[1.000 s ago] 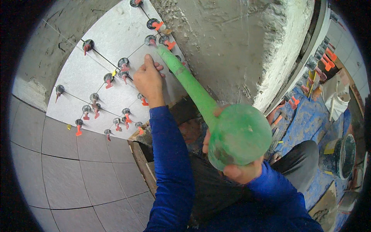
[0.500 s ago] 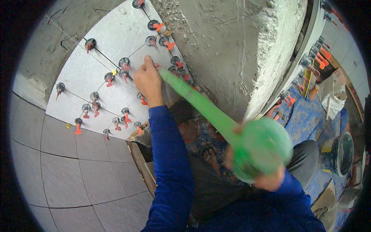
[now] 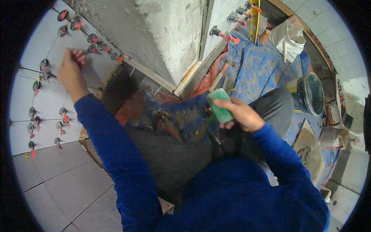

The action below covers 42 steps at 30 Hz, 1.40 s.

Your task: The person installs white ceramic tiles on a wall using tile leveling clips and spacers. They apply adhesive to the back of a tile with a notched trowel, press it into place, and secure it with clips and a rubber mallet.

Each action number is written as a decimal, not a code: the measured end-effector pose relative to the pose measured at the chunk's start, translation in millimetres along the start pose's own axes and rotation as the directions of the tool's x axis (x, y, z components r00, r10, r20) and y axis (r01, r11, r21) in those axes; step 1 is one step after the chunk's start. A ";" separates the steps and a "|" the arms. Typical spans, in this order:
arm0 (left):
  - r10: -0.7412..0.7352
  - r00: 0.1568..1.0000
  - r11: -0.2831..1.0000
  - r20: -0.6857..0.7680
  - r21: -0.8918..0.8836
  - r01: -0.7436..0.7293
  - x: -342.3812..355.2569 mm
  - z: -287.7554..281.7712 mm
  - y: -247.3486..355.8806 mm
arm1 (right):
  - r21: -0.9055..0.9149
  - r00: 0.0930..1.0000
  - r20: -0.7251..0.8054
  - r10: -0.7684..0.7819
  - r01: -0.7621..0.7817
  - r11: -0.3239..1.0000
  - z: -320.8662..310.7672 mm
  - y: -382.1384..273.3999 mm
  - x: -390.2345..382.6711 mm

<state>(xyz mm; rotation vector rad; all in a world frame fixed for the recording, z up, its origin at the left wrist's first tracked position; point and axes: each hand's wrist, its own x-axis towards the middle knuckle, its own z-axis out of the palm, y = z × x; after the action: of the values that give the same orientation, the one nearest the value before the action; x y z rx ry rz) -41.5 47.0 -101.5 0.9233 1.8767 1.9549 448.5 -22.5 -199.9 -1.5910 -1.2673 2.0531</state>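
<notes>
My left hand (image 3: 73, 69) is at the white tile panel (image 3: 31, 96) on the left, fingers curled; whether they hold anything, I cannot make out. Black clips with red handles (image 3: 76, 25) stud the panel's joints, several close around that hand. My right hand (image 3: 243, 116) grips a green mallet (image 3: 220, 110) over my lap, just left of my bent knee. The mallet is partly hidden and blurred.
A raw plaster column (image 3: 174, 42) stands ahead, edged by tiles with clips. A mud-smeared blue sheet (image 3: 253, 67) covers floor at the right, with a white sack (image 3: 288, 38), black bucket (image 3: 311, 94) and yellow level (image 3: 255, 19). Grey floor tiles (image 3: 65, 193) lie lower left.
The view has swung rightward, showing more column and sheet. The green mallet, earlier stretched toward the panel near my left hand, is now drawn back in my right hand.
</notes>
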 end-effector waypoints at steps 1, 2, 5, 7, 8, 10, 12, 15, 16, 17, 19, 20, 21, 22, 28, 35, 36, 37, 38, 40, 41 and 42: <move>0.029 0.999 0.995 0.026 0.097 -0.031 -3.5 -0.6 0.3 | 0.122 0.997 -0.061 -0.056 0.063 0.990 9.6 10.5 23.0; 0.063 0.996 0.967 0.065 0.243 -0.077 -6.9 1.1 0.3 | 0.209 0.990 -0.138 -0.027 0.056 0.976 15.3 14.5 42.8; 0.177 0.980 0.957 0.092 0.214 -0.193 -17.8 11.7 0.7 | 0.412 0.979 -0.168 -0.114 0.175 0.894 49.6 16.5 85.4; 0.003 1.000 0.990 0.007 -0.138 -0.002 -24.0 22.8 1.1 | 0.398 0.972 -0.194 -0.130 0.199 0.895 72.6 28.6 92.4; 0.029 0.999 0.992 -0.022 -0.124 -0.031 -25.7 25.9 3.7 | 0.433 0.948 -0.258 -0.184 0.284 0.855 85.2 34.4 97.4; 0.033 0.999 0.994 -0.036 -0.105 -0.037 -31.9 33.4 5.3 | 0.466 0.888 -0.434 -0.153 0.367 0.805 106.1 46.6 111.7; 0.059 0.998 0.991 -0.027 -0.122 -0.062 -35.1 38.1 8.6 | 0.485 0.893 -0.437 -0.111 0.338 0.807 115.0 57.1 128.9; 0.066 0.997 0.981 -0.030 -0.180 -0.071 -36.6 38.5 12.9 | 0.458 0.868 -0.460 -0.188 0.413 0.787 116.5 63.4 156.9; 0.036 0.999 0.977 -0.037 -0.208 -0.043 -36.4 37.4 13.9 | 0.476 0.886 -0.416 -0.205 0.404 0.781 113.2 66.3 160.9; 0.009 1.000 0.959 -0.026 -0.283 -0.016 -34.7 35.2 16.1 | 0.494 0.902 -0.370 -0.224 0.395 0.775 109.3 68.6 163.0; -0.090 0.996 0.901 0.010 -0.425 0.085 -29.8 30.4 21.1 | 0.367 0.892 -0.329 -0.309 0.423 0.828 101.0 73.1 161.5; -0.110 0.993 0.861 0.049 -0.495 0.120 -26.2 27.8 24.5 | 0.344 0.916 -0.293 -0.275 0.369 0.863 97.1 75.5 158.7; -0.120 0.989 0.815 0.087 -0.560 0.149 -21.5 26.0 28.3 | 0.319 0.936 -0.262 -0.237 0.316 0.894 92.2 76.8 155.5; -0.115 0.983 0.763 0.143 -0.621 0.180 -15.6 24.6 32.7 | 0.309 0.954 -0.223 -0.203 0.266 0.913 88.4 77.2 152.5; -0.115 0.886 0.413 0.449 -0.790 0.453 18.4 20.8 48.7 | 0.323 0.952 -0.306 0.006 0.098 0.942 91.2 54.7 106.0; -0.075 0.812 0.356 0.578 -0.746 0.563 27.3 13.1 48.5 | -0.317 0.329 0.095 -0.939 0.905 0.285 174.1 -101.3 25.2; -0.113 0.805 0.395 0.582 -0.717 0.574 29.3 10.3 51.4 | -0.310 0.329 0.091 -0.940 0.907 0.287 186.0 -133.0 26.1; -0.171 0.810 0.435 0.561 -0.694 0.573 31.1 8.1 54.3 | -0.322 0.202 0.053 -0.978 0.931 0.175 200.8 -162.9 29.4; -0.202 0.812 0.510 0.547 -0.649 0.564 33.4 6.7 57.7 | -0.384 0.216 0.050 -0.975 0.905 0.181 213.4 -189.3 32.9; -0.289 0.837 0.649 0.464 -0.547 0.528 37.7 6.0 63.2 | -0.456 0.188 0.015 -0.982 0.875 0.160 237.2 -235.5 43.9; -0.298 0.849 0.693 0.437 -0.513 0.507 39.9 5.7 65.3 | -0.478 0.194 -0.011 -0.981 0.860 0.176 247.2 -254.1 49.9; -0.305 0.860 0.733 0.409 -0.476 0.486 42.0 5.8 66.8 | -0.487 0.222 -0.013 -0.975 0.850 0.200 254.4 -267.6 55.8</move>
<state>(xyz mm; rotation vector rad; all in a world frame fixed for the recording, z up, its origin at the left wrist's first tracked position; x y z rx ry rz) -54.6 69.0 -26.6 0.5296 1.0890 1.8002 124.3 50.6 -29.7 -0.7062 -1.8843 0.6958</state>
